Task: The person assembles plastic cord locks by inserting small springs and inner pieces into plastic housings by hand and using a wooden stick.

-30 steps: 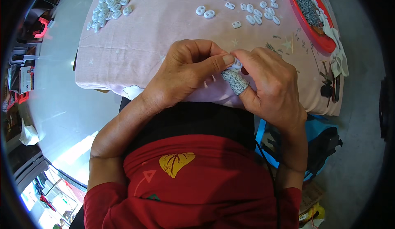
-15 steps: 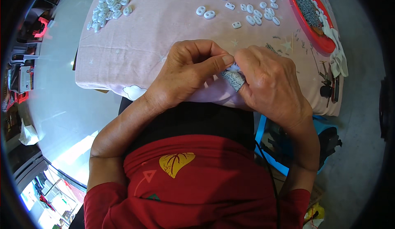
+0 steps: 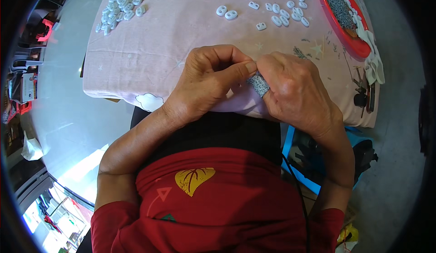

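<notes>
Both hands meet over the near edge of the table. The left hand (image 3: 204,78) pinches a white piece (image 3: 258,74) between thumb and forefinger; only a sliver shows, right at the fingertips. The right hand (image 3: 293,87) is curled against it from the other side, its thumb in one speckled wrap (image 3: 260,85); what those fingers grip, I can't tell.

Beyond the hands, two loose white pieces (image 3: 231,15) lie side by side, four more sit behind them, and a larger scatter (image 3: 284,14) spreads rightward. The pile (image 3: 121,7) at left is too jumbled to count. One red tray (image 3: 361,49) holds grey bits (image 3: 338,7).
</notes>
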Action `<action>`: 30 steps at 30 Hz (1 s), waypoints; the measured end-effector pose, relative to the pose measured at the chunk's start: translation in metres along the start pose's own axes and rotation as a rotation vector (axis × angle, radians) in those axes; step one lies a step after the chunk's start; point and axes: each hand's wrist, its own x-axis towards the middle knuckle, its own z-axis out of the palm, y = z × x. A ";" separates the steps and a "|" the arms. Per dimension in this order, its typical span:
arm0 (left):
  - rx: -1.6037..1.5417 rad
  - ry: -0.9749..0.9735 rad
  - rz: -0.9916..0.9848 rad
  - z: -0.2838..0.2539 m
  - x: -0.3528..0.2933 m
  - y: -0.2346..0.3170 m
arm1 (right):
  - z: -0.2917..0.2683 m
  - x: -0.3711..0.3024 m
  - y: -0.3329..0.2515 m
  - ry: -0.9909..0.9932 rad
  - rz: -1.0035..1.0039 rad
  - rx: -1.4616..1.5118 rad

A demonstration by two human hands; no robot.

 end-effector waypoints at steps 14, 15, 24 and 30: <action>-0.010 -0.045 -0.062 -0.004 0.004 0.013 | 0.005 -0.009 -0.004 0.276 0.066 0.053; -0.003 -0.037 -0.061 -0.003 0.004 0.014 | 0.008 -0.010 -0.003 0.311 0.061 0.075; 0.273 0.210 0.096 -0.034 0.010 0.034 | 0.007 -0.028 0.026 0.188 0.389 -0.055; 0.906 0.538 0.311 -0.085 0.015 0.048 | 0.003 -0.031 0.044 0.254 0.372 -0.126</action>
